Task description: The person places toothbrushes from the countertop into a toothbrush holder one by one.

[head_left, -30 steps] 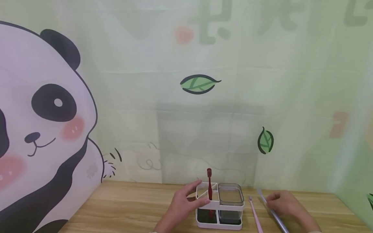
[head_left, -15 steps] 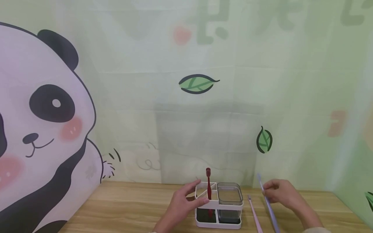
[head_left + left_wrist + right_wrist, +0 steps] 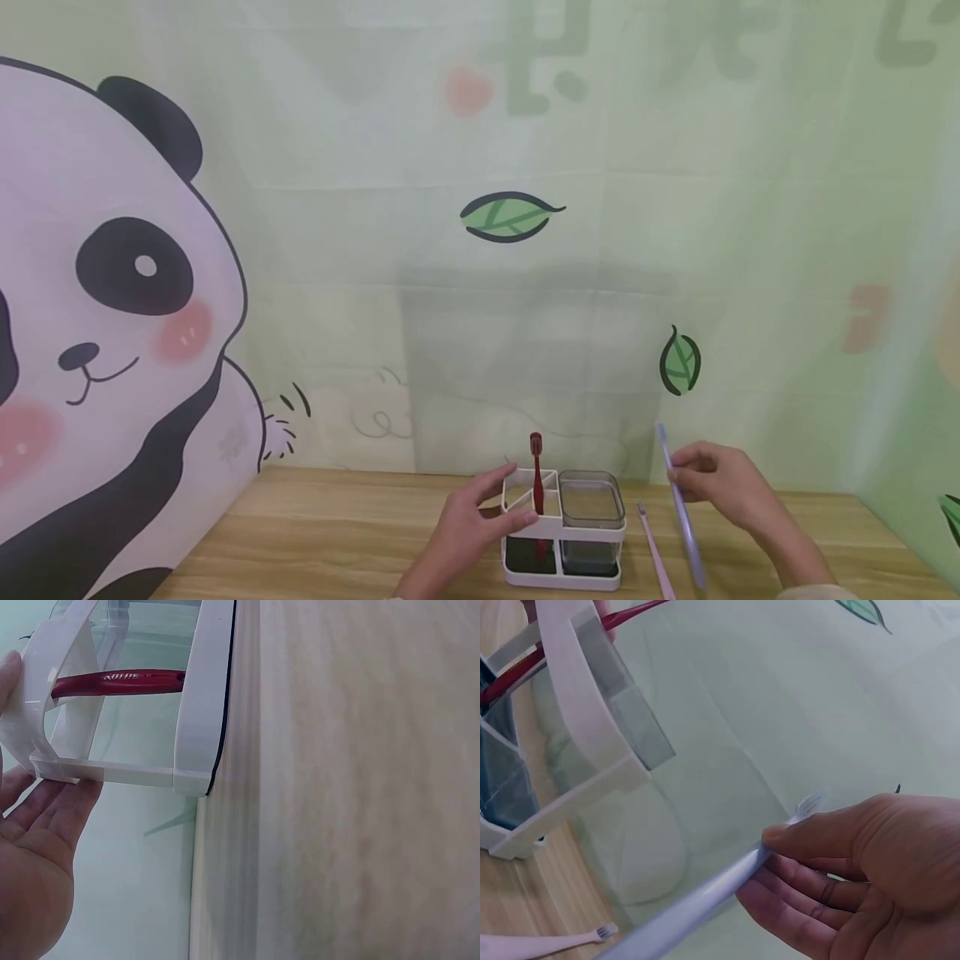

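Note:
A white toothbrush holder [image 3: 592, 534] with a dark base stands on the wooden table. My left hand [image 3: 468, 525] grips its left side, thumb at the front and fingers behind the upper rack. In one of the rack's slots a red toothbrush [image 3: 537, 487] stands head up; the left wrist view shows its handle [image 3: 120, 682] running down inside. To the right, my right hand [image 3: 723, 483] pinches a lavender toothbrush [image 3: 681, 517] near its head, between thumb and fingers. Its bristles [image 3: 810, 802] point up and its handle slants down toward me. A pink toothbrush [image 3: 656, 554] lies between the holder and the right hand.
A clear grey cup [image 3: 592, 500] sits in the right half of the holder. Behind the table [image 3: 322, 533] hangs a pale green cloth [image 3: 337, 233] with a printed panda [image 3: 150, 350] and leaves.
My right hand has risen and moved slightly left, lifting the lavender toothbrush from a low slant to a steeper one. The left hand keeps its grip on the holder.

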Demonstrator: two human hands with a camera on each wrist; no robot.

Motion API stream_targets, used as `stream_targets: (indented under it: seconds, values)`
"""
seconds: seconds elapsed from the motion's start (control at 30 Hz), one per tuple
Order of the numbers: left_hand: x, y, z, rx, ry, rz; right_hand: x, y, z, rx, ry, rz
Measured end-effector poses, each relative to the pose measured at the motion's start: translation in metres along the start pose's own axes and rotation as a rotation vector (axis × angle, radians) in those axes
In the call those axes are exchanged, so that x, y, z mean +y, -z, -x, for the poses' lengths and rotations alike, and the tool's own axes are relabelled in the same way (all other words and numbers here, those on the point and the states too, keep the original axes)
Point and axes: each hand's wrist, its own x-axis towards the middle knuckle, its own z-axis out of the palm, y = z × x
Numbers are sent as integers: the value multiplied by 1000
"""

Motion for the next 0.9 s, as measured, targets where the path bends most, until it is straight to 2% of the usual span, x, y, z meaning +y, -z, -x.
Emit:
stream_targets:
  seconds: [0.4,0.67,0.9]
  values:
    - [-1,-1,0,3,-5,5,-22,-3,6,51,46,2]
    - [-1,-1,0,7,-10,8,-37,-6,10,137,81,2]
    - [-2,-1,-1,10,-13,4,-45,-12,13,184,88,-43]
